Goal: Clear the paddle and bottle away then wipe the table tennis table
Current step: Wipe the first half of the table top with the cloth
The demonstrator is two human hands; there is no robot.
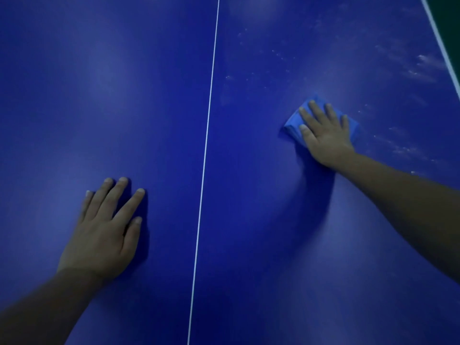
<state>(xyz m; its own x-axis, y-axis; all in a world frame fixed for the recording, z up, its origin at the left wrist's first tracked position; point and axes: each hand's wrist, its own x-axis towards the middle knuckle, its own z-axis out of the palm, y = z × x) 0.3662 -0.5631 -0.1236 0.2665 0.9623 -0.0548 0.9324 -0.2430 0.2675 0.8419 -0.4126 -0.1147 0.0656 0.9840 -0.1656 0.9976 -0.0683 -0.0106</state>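
While your left hand (102, 235) lies flat on the table (124, 95) left of the white line (206, 135), fingers straight and spread, your right hand (323, 133) presses a folded blue cloth (292, 124) flat against the table's right half, among pale smears (420, 68).

blue table tennis table (149, 95), smudged right side

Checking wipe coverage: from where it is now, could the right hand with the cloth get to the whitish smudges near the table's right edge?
Probably yes. The right hand presses the cloth flat, the smudges lie just beyond it, and nothing stands between them.
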